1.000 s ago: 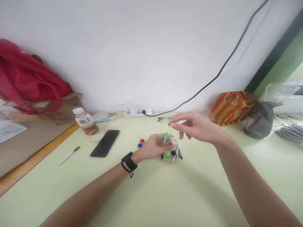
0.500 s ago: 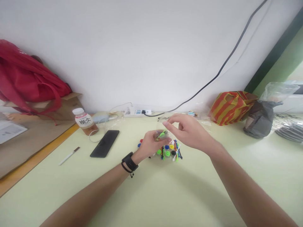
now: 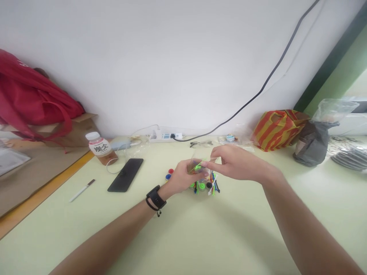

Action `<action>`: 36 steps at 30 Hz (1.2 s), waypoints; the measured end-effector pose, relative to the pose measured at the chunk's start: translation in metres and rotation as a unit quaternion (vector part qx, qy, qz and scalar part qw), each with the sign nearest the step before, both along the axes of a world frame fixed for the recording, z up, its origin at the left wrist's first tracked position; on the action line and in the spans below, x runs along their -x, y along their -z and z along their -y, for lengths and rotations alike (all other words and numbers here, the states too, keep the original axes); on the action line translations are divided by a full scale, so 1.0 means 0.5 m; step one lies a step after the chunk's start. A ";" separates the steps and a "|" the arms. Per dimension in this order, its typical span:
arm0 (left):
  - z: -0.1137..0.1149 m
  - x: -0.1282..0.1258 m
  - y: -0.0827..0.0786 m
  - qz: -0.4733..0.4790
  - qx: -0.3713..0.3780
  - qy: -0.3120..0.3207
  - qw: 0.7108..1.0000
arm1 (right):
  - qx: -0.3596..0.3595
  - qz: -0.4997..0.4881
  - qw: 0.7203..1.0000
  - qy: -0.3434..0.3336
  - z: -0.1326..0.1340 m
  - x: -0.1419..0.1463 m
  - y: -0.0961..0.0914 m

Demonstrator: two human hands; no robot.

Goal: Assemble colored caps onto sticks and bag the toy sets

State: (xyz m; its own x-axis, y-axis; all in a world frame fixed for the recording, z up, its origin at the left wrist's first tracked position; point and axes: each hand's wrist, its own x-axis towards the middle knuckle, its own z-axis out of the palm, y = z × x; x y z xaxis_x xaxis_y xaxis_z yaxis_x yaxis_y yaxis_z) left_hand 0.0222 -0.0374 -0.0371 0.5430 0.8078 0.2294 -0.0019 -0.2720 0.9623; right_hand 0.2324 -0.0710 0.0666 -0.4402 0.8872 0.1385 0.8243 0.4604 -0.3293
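Over the middle of the pale green table, my left hand, with a black watch on its wrist, is closed on a small clear plastic bag that has a green piece inside. My right hand meets it from the right, its thumb and forefinger pinched on the bag's top edge. Just below both hands lies a pile of small coloured toy parts: green, blue, yellow and black wheels and thin sticks. A red and a blue wheel lie just left of the pile.
A black phone, a white pen and a drink bottle lie to the left. A power strip and glasses sit by the wall. A striped bag and a grey bag stand right; a red bag left.
My right hand has come down from above the pile, where it held a green stick, and now pinches the bag's top. My left hand has shifted slightly up and left with the bag.
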 end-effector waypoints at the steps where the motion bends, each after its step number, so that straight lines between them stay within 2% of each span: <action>1: 0.000 0.001 0.001 0.009 0.006 0.003 1.000 | -0.006 -0.011 1.000 0.001 -0.001 -0.002 -0.002; 5: -0.004 0.002 0.011 0.031 0.038 -0.006 0.999 | -0.040 -0.095 0.994 0.019 -0.001 -0.013 -0.021; 8: -0.009 0.001 0.024 0.044 0.057 -0.021 0.997 | -0.064 -0.171 0.981 0.061 0.004 -0.019 -0.036; 11: -0.011 -0.001 0.032 0.046 0.060 -0.024 0.997 | -0.042 -0.203 0.973 0.099 0.011 -0.014 -0.044; 14: -0.008 -0.002 0.029 0.020 0.052 -0.033 0.998 | -0.007 -0.199 0.977 0.072 0.016 0.004 -0.041; 20: 0.003 -0.005 0.011 -0.017 0.011 -0.044 0.999 | 0.011 -0.177 0.984 0.025 0.016 0.041 -0.023; 24: 0.005 -0.007 0.006 -0.045 -0.020 -0.055 0.997 | 0.011 -0.136 0.991 -0.013 0.015 0.043 -0.013; 29: 0.009 -0.013 0.003 -0.023 -0.019 -0.064 0.998 | 0.052 -0.082 0.995 -0.025 0.015 0.032 -0.009; 36: 0.009 -0.011 0.002 -0.007 -0.003 -0.051 0.999 | 0.000 -0.108 0.994 -0.019 0.017 0.020 -0.021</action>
State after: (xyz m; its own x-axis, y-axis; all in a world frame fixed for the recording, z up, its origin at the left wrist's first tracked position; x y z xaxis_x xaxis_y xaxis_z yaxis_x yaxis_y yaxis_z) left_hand 0.0277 -0.0419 -0.0379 0.4603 0.8583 0.2267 0.0395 -0.2749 0.9607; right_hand 0.2225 -0.0796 0.0769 -0.4329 0.8710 0.2323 0.7172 0.4888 -0.4967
